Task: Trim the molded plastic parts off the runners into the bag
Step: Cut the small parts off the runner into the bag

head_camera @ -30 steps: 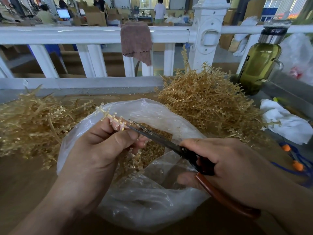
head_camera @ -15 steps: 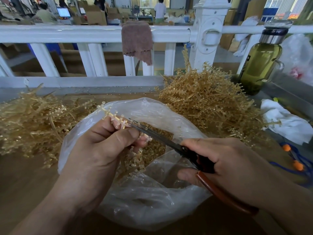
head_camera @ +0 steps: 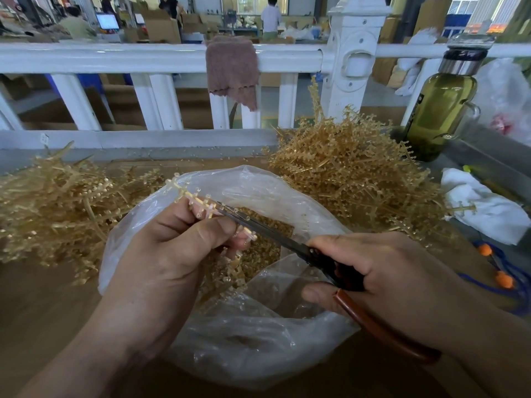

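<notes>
Left hand [head_camera: 161, 254]: thumb and curled fingers pinch a pale runner [head_camera: 188, 195] still carrying small molded parts, its free end projecting up and to the left past the knuckles. Right hand [head_camera: 388, 277]: fingers wrapped round the handles of the scissors [head_camera: 273, 234], one reddish-brown handle loop emerging below the palm; the dark blades lie nearly together, with their tips against the runner just beside the left fingertips. Both hands are over the open mouth of a clear plastic bag [head_camera: 258, 354], which lies on the brown table [head_camera: 43, 311] and holds a layer of amber trimmed parts [head_camera: 267, 225]. A heap of amber runners [head_camera: 57, 202] lies left of the bag, and a taller heap [head_camera: 353, 173] lies behind it to the right. At far right: a crumpled white rag [head_camera: 482, 208], a blue cord with orange beads [head_camera: 501, 278], and an upright green bottle [head_camera: 439, 113]. Behind the table runs a white railing [head_camera: 115, 57] with a brownish cloth [head_camera: 232, 70] draped over its top rail.
</notes>
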Motion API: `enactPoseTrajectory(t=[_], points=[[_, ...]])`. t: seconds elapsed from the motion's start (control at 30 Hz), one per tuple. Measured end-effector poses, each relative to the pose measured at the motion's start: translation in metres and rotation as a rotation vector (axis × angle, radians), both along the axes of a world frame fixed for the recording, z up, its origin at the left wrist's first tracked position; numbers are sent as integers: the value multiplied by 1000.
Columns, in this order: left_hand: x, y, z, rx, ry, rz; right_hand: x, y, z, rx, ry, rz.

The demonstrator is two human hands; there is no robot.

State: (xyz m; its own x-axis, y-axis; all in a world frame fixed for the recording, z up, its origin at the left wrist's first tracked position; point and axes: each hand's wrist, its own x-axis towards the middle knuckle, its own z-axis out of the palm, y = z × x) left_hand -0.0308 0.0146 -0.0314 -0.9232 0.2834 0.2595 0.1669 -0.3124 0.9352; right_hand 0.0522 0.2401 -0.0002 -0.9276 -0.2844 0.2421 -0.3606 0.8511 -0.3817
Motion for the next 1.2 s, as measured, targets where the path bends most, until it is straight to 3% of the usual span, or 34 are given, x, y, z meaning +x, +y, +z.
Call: enactPoseTrajectory(t=[1.2], points=[[0, -4, 4, -93, 2, -21, -2, 4, -7, 4, -15, 28]])
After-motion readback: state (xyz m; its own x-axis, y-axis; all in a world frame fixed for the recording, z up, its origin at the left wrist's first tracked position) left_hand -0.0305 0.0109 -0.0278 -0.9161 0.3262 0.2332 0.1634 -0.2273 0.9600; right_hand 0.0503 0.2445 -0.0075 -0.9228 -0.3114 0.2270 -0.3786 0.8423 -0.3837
